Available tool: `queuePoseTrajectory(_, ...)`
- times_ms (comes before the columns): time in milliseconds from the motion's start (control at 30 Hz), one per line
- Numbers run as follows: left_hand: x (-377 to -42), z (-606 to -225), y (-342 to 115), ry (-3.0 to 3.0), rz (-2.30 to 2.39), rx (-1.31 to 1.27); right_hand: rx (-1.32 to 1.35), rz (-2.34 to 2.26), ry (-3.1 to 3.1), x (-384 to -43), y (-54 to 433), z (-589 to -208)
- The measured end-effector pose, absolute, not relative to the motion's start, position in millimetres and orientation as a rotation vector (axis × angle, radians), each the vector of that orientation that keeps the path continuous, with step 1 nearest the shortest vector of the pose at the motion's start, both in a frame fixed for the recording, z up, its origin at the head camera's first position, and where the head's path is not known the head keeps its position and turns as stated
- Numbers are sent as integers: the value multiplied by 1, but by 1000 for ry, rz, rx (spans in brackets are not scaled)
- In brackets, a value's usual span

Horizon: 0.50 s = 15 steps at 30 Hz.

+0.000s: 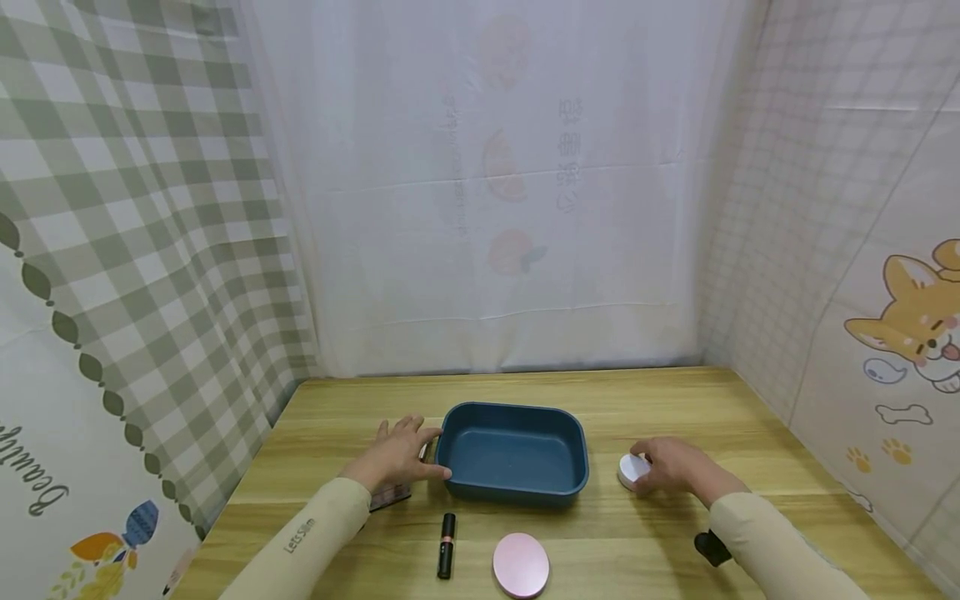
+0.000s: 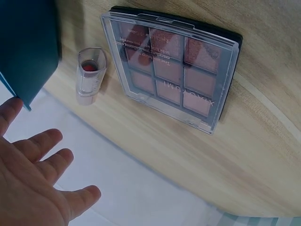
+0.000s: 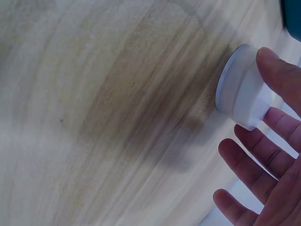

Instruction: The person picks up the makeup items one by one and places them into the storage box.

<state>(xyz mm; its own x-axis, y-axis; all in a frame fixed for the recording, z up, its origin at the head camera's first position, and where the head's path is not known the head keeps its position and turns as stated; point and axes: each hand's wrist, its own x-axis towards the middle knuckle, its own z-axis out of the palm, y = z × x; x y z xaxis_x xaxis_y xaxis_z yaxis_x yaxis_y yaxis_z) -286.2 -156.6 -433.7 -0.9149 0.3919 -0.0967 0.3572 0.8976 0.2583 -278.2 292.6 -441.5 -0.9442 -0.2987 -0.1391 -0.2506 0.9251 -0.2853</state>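
Near the middle of the table stands a dark blue rectangular container (image 1: 517, 450). My left hand (image 1: 397, 456) is at its left side with fingers spread, thumb and fingertips right at the rim. Close by that hand lie an eyeshadow palette (image 2: 174, 70) with a clear lid and a small clear-capped lipstick (image 2: 89, 77), both partly hidden under the arm in the head view. To the container's right, my right hand (image 1: 671, 464) pinches a small white round jar (image 3: 240, 89) between thumb and fingers, low over the wood; its other fingers extend loosely.
In front of the container lie a black tube (image 1: 446, 546) with a pinkish band and a round pink compact (image 1: 521, 565). A small black object (image 1: 711, 548) shows beside the right sleeve. Curtains (image 1: 495, 333) hang behind the table and along both sides.
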Motion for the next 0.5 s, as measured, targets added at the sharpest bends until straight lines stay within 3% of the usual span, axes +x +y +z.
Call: queuePoseTrajectory(500,-288,-436,-155,2917,260,547,-479,-374,2963,-282,293,-453)
